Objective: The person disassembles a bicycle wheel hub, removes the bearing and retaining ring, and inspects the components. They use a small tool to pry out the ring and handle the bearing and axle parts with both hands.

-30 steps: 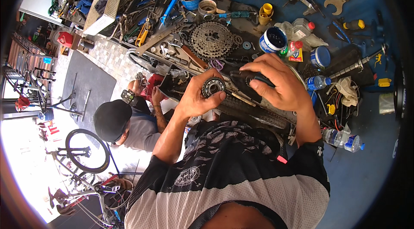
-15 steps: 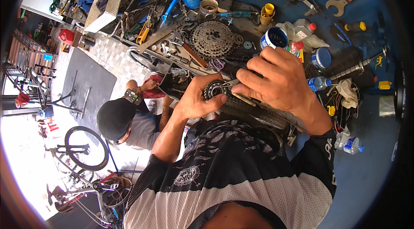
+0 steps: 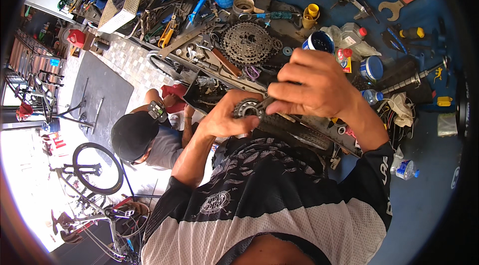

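My left hand (image 3: 224, 119) is closed round a metal round part with a visible ball bearing (image 3: 247, 107), thumb along its lower side. My right hand (image 3: 317, 83) grips a slim metal tool (image 3: 265, 102), its end at the bearing's right side, partly hidden by the fingers. Beyond both hands, a large bicycle cassette (image 3: 249, 40) lies on the cluttered bench, near a wooden-handled hammer (image 3: 224, 60) and purple scissors (image 3: 252, 71). A black tyre (image 3: 294, 134) runs beneath my hands.
A co-worker in a black cap (image 3: 132, 133) is low at my left, hands at a red cloth (image 3: 172, 96). A bicycle (image 3: 100, 168) stands lower left. Blue tubs (image 3: 370, 68), bottles (image 3: 352, 35) and hanging tools (image 3: 396, 5) are at the right.
My right hand has come leftward onto the bearing, bringing the tool against it, and its forearm has swung right. My left hand has shifted slightly down. The co-worker's hands have moved.
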Motion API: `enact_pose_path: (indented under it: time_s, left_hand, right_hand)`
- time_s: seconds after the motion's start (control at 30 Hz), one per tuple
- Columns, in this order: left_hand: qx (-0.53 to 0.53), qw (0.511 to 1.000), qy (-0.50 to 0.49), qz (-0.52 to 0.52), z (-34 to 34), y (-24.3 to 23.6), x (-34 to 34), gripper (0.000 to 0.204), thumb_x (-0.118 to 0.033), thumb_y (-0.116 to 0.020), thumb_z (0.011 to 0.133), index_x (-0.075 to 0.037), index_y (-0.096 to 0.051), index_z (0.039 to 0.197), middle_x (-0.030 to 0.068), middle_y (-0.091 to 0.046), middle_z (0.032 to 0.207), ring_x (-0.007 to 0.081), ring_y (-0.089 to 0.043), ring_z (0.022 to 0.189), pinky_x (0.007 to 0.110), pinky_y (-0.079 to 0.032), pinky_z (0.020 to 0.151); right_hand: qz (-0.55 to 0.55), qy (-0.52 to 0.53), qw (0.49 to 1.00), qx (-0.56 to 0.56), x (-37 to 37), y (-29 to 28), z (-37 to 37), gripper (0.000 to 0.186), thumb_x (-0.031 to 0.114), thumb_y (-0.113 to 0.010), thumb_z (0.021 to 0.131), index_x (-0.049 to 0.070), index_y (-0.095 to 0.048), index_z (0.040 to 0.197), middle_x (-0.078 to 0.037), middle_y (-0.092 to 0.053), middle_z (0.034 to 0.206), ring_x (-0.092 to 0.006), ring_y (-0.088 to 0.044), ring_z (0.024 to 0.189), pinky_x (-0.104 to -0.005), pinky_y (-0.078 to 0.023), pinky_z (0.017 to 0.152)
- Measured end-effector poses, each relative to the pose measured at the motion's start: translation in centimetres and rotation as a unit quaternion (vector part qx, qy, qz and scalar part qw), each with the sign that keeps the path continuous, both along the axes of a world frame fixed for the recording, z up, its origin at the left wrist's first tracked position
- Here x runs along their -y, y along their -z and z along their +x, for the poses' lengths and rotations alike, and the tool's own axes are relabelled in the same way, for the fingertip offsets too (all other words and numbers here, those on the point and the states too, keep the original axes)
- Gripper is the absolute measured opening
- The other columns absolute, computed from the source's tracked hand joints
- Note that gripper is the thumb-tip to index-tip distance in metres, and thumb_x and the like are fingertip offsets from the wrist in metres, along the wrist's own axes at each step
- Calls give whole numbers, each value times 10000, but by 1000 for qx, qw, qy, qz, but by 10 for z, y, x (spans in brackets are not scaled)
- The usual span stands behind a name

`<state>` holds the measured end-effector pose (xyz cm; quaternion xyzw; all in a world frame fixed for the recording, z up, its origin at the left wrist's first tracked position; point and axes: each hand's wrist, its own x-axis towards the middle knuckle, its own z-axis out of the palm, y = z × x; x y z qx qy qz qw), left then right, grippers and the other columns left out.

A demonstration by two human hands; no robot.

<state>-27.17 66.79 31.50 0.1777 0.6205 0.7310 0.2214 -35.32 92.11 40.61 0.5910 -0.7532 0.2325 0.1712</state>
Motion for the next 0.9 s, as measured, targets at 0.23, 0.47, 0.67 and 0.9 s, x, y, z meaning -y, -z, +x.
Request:
enact_pose_path:
  time_s: [0.23,0.47,0.67,0.9]
  left_hand:
    - [3,999,-32,31,3,-3,-3,275,-157,-740,832,32,-669,1019,5,-623,699,85,-597,613,279,-457,542]
    - [-41,999,-13,10,-7,-9,-4,282,-213,-756,863,7,-664,1014,2,-622,713,91,-614,573,267,-465,543]
    - [-18,1000,-13,3,-9,-5,-6,213,-123,-790,882,-10,-666,1013,-22,-641,741,51,-618,639,248,-471,566]
    - [-56,991,-94,-81,-12,-5,-18,362,-126,-941,817,-4,-676,1031,-18,-694,794,18,-595,711,244,-478,598]
  right_hand:
    - [-1,49,999,19,-5,4,3,333,506,-838,861,187,-752,908,40,-601,831,-189,-562,767,-327,-499,626]
    - [-35,70,986,144,-5,27,9,346,479,-868,864,156,-765,930,27,-634,844,-224,-588,791,-372,-511,664]
    - [-115,115,933,320,-7,31,18,446,439,-919,849,86,-713,1028,-54,-659,907,-248,-608,795,-386,-510,699]
    - [-97,190,900,381,3,27,42,259,183,-849,892,52,-683,1041,-91,-668,949,-281,-656,846,-396,-531,737]
